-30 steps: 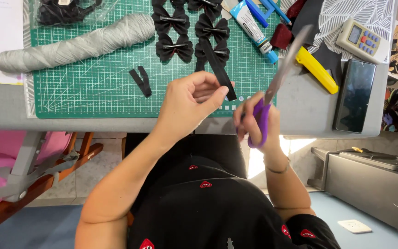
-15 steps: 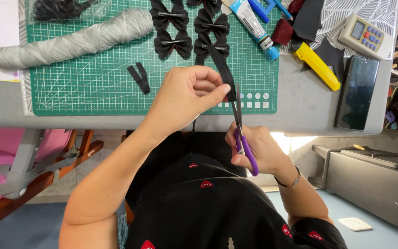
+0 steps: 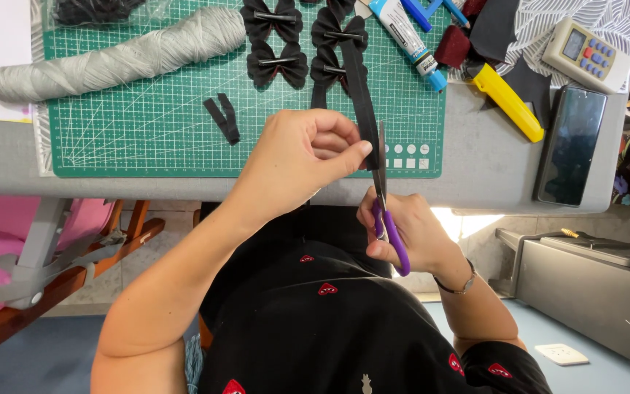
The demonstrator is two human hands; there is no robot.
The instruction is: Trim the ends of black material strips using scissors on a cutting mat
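Centre of frame: left hand (image 3: 297, 164) pinches the near end of a black ribbon strip (image 3: 359, 91) between thumb and fingertips, clamped on it. The strip runs up the frame over the green cutting mat (image 3: 147, 124). Right hand (image 3: 406, 233), just below and right of the left, has its fingers closed through the purple handles of the scissors (image 3: 384, 197); the blades point up the frame alongside the strip's pinched end, nearly together. Upper centre: black bows (image 3: 278, 62) on the mat. Upper left: grey yarn skein (image 3: 111, 58). Right: yellow utility knife (image 3: 508, 102), dark phone (image 3: 570, 146).
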